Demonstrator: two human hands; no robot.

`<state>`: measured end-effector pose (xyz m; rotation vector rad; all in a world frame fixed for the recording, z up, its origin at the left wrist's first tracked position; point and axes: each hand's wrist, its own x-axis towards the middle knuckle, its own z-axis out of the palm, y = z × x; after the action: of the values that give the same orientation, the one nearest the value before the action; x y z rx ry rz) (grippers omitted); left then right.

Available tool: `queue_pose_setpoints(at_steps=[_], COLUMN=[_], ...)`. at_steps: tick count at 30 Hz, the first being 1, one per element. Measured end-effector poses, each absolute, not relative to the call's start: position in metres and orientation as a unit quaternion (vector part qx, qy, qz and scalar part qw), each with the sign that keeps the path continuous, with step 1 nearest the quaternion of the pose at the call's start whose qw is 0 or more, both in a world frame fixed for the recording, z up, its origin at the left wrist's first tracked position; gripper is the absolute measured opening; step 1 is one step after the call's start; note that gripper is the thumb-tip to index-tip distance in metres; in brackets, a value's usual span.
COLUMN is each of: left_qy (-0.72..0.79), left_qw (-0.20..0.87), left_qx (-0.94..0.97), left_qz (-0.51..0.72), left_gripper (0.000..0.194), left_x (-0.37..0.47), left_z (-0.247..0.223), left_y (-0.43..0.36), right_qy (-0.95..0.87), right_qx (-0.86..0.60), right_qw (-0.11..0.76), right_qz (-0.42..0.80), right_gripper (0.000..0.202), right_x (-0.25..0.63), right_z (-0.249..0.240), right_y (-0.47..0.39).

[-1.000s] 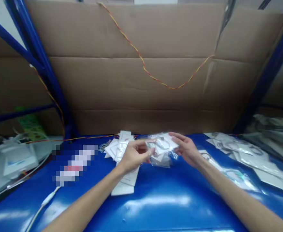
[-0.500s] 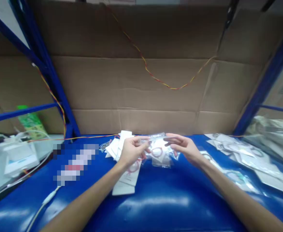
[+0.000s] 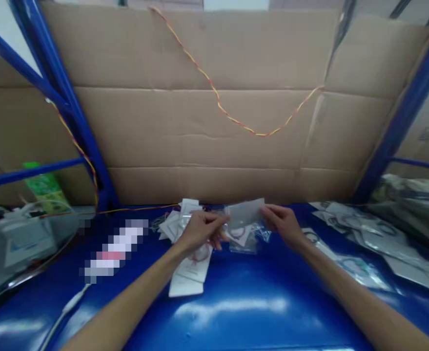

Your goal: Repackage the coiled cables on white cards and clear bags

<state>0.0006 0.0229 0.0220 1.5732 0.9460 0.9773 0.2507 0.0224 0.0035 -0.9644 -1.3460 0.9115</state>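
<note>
Between my two hands a small, pale, translucent plastic bag [image 3: 246,214] is stretched flat, tilted up a little. My left hand [image 3: 203,230] pinches its left edge between thumb and fingers. The right edge is pinched by my right hand [image 3: 282,222]. Just below it, partly covered, lies a white card with a thin reddish loop [image 3: 239,235], among clear plastic packets [image 3: 244,245]. White cards with red cord loops [image 3: 195,265] form a loose pile under and beside my left hand. Whether the held bag contains anything is hard to make out.
Bagged cards with cords [image 3: 378,229] are heaped on the right of the blue table surface [image 3: 236,312], with more packets [image 3: 360,270] nearer. A power strip's white cable [image 3: 71,302] runs along the left. Cardboard [image 3: 207,126] and blue posts [image 3: 71,112] stand behind.
The bag between my hands has turned from nearly edge-on to showing its flat face. My right fingers have closed into a pinch at its right edge.
</note>
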Motion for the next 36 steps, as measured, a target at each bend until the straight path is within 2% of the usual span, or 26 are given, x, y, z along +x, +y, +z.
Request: queue_pose_setpoints(at_steps=[7,12,14,17,19,21,23,26,30,32,36], left_qy=[0.379,0.410,0.441,0.480,0.470,0.439,0.402,0.351,0.354,0.368,0.381], left_qw=[0.525,0.446,0.330,0.035,-0.137,-0.250,-0.300,-0.262,-0.103,-0.076,-0.070], left_qx=[0.619,0.605,0.612,0.645,0.666,0.702,0.752,0.844,0.913,0.914,0.911], left_qz=[0.444,0.517,0.568,0.593,0.562,0.502,0.428,0.309,0.175,0.154,0.139], left_gripper=[0.041,0.034,0.030,0.026,0.023,0.018,0.014,0.009,0.005,0.002,0.010], left_x=[-0.004,-0.017,-0.025,-0.039,-0.049,-0.056,-0.058,-0.055,-0.050,-0.050,-0.053], left_z=[0.022,0.027,0.030,0.037,0.042,0.046,0.048,0.046,0.031,0.024,0.022], left_y=[0.029,0.041,0.046,0.048,0.047,0.045,0.044,0.043,0.045,0.046,0.047], right_qy=[-0.536,-0.474,-0.446,-0.443,-0.494,-0.583,-0.680,-0.784,-0.843,-0.855,-0.847], right_qx=[-0.398,-0.405,-0.411,-0.419,-0.431,-0.436,-0.422,-0.396,-0.398,-0.404,-0.443], right_qw=[0.605,0.650,0.675,0.708,0.706,0.667,0.598,0.478,0.360,0.324,0.291], right_qz=[0.434,0.435,0.420,0.355,0.268,0.155,0.054,-0.018,-0.039,-0.039,-0.047], right_gripper=[0.040,0.041,0.041,0.040,0.037,0.032,0.024,0.019,0.022,0.028,0.037], right_x=[0.251,0.260,0.264,0.266,0.265,0.263,0.261,0.258,0.253,0.251,0.255], right_z=[0.005,0.004,0.004,0.004,0.002,-0.001,-0.007,-0.017,-0.024,-0.022,-0.010], right_y=[0.024,0.032,0.035,0.035,0.033,0.031,0.029,0.028,0.024,0.022,0.021])
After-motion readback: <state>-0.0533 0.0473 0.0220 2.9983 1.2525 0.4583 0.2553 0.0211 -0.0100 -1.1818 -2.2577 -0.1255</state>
